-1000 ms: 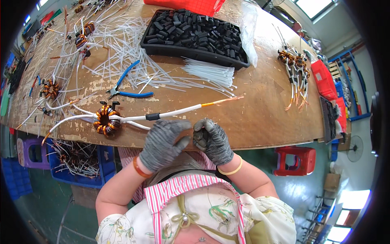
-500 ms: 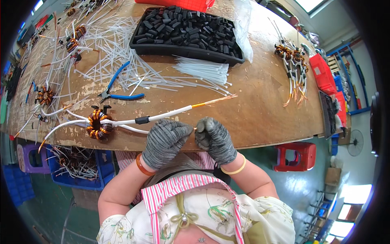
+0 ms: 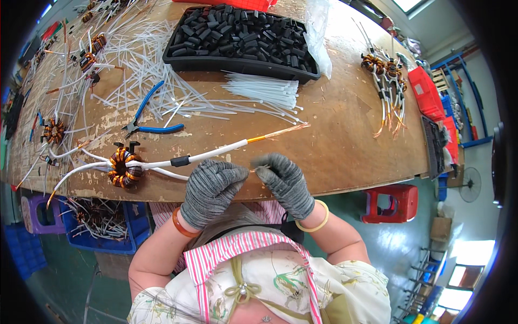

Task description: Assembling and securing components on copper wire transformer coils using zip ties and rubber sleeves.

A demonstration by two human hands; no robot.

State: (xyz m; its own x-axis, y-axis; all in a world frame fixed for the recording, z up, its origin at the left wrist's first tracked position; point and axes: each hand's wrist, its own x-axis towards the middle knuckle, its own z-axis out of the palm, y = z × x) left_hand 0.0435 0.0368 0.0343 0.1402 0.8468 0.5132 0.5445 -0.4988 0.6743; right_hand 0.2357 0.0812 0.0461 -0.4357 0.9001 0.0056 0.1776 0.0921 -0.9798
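My left hand point(image 3: 213, 189), in a grey knit glove, is closed around the end part of a white-sleeved wire point(image 3: 171, 173). That wire runs from a toroidal coil point(image 3: 125, 167) with copper and dark windings, lying near the table's front edge. A short bit of bare copper strand point(image 3: 252, 171) shows between the two hands. My right hand point(image 3: 285, 182), gloved alike, pinches at this copper end; its fingertips are slightly blurred. Above the hands, the coil's other white lead point(image 3: 221, 149) lies free, with a black sleeve point(image 3: 180, 161) on it and frayed copper strands at its tip.
Blue-handled cutters point(image 3: 145, 113) lie behind the coil. Farther back are a black tray point(image 3: 237, 63) of short black tubes, bundled white cable ties point(image 3: 264, 92) and scattered ties. More coils point(image 3: 386, 67) lie at the right. Below the table stand a blue crate point(image 3: 137, 232) and red stool point(image 3: 399, 204).
My right hand's fingers have stretched and shifted over the copper end, turning at the wrist. My left hand keeps its hold on the wire. The whole view has shifted slightly.
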